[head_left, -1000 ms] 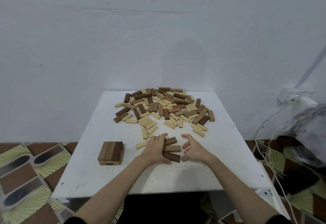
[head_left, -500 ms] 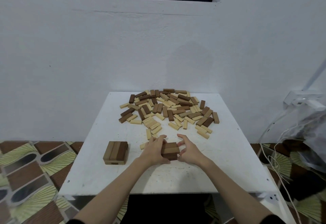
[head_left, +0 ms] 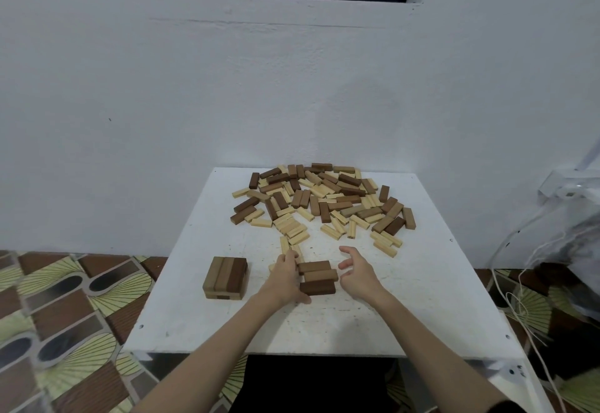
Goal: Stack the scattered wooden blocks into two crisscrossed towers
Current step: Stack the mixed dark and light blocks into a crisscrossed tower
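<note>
Three brown blocks (head_left: 317, 277) lie side by side as one row near the table's front middle. My left hand (head_left: 285, 277) presses against the row's left ends, thumb at the near corner. My right hand (head_left: 356, 271) hovers just right of the row, fingers spread and loosely curled, holding nothing. A short two-layer tower (head_left: 225, 277) of crossed blocks stands to the left. A wide scatter of light and dark blocks (head_left: 324, 201) covers the far half of the table.
The white square table (head_left: 406, 299) stands against a white wall. Patterned floor tiles (head_left: 65, 299) show on the left. White cables (head_left: 516, 299) and a dark bag lie on the right, beside the table's edge.
The three loose blocks were pushed together into a tight row. My right hand has since drawn back from the row's right end and spread; the left hand stays against it.
</note>
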